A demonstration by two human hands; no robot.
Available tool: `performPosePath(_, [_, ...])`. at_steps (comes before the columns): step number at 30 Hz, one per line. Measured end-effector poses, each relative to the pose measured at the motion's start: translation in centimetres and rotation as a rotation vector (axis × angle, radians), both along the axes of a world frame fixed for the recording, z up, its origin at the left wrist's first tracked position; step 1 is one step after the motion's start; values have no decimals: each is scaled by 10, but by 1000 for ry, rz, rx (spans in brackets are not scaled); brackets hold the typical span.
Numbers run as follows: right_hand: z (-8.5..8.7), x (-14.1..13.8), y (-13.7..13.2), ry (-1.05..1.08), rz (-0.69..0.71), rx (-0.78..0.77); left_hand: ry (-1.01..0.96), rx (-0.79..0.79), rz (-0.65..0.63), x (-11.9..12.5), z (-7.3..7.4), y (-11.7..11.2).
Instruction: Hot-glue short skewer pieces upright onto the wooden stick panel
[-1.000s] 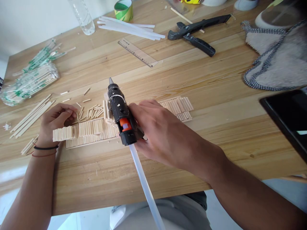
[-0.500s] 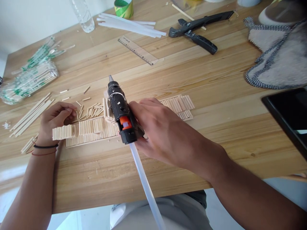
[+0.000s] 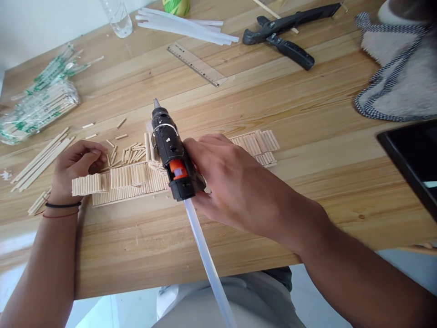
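Grip right: right hand (image 3: pixel 232 182) closed round glue gun (image 3: pixel 172 155) handle; gun low over stick panel (image 3: pixel 129 180) mid-desk (image 3: pixel 273 114), nozzle pointing away.
Grip left: left hand (image 3: pixel 77 166) curled at panel's left end, beside cut sticks (image 3: pixel 131 152); holding a piece or not, cannot tell.
Risk: probable hot drip onto panel or desk; glue stick (image 3: pixel 208 264) trailing past desk edge, could snag and twist gun.
Hidden: trigger and panel middle under hand; nozzle contact unclear.

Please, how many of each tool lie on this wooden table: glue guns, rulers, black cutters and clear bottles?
glue gun: 1 (held in the right hand)
ruler: 1
black cutter: 1
bottle: 1
Total: 4
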State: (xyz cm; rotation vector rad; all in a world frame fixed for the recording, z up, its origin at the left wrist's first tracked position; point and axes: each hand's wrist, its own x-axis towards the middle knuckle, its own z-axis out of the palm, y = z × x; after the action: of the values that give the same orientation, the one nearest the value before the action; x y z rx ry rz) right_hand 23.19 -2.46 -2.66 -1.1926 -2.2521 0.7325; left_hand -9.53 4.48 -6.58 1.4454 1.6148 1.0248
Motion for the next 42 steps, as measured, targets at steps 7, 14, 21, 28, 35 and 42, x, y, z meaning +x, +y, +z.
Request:
performPosePath(7, [1, -1, -1, -1, -4, -9, 11, 5, 17, 6, 1, 0])
performPosePath(14, [2, -1, -1, -31, -22, -16, 13, 15, 14, 4, 0, 0])
performPosePath(21, [7, -2, -1, -68, -25, -31, -2, 26, 21, 5, -1, 1])
performPosePath(28, [6, 0, -2, -56, -34, -23, -4, 31, 12, 4, -2, 1])
performPosePath(35, [11, -4, 1, -168, -44, -59, 27, 61, 2, -1, -5, 2])
performPosePath(42, [12, -5, 1, -251, -53, -64, 20, 81, 10, -3, -8, 3])
